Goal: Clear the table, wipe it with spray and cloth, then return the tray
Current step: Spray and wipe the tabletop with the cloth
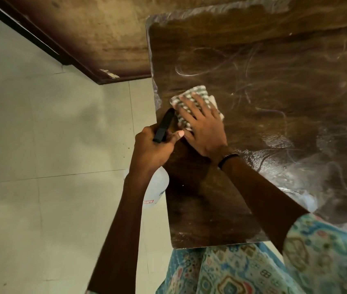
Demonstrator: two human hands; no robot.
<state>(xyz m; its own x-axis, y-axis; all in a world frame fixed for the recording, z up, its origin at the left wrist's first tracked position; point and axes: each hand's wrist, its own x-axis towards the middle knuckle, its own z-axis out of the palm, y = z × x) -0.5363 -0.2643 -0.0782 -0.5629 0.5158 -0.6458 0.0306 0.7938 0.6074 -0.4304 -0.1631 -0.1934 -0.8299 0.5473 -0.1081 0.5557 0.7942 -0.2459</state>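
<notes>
My right hand (202, 128) presses the checked cloth (191, 102) flat, fingers spread, near the left edge of the wet, streaked table (274, 71); my left hand (153, 149), its grip closed round the spray bottle (155, 187), hangs just off that edge. Risk: the crowded nozzle could knock my wiping hand or spray it. No tray in view.

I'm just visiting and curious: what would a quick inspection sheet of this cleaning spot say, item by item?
Surface: dark wooden table, glossy, with wet streaks and swirl marks.
Job's things: checked cloth flat on the table near its left edge; spray bottle with black trigger, held beside that edge. No tray in view.
Clutter: nothing seen.
Grippers: right hand pressing on the cloth; left hand gripping the spray bottle.
Cables: nothing seen.
Surroundings: pale tiled floor; wooden door behind.
</notes>
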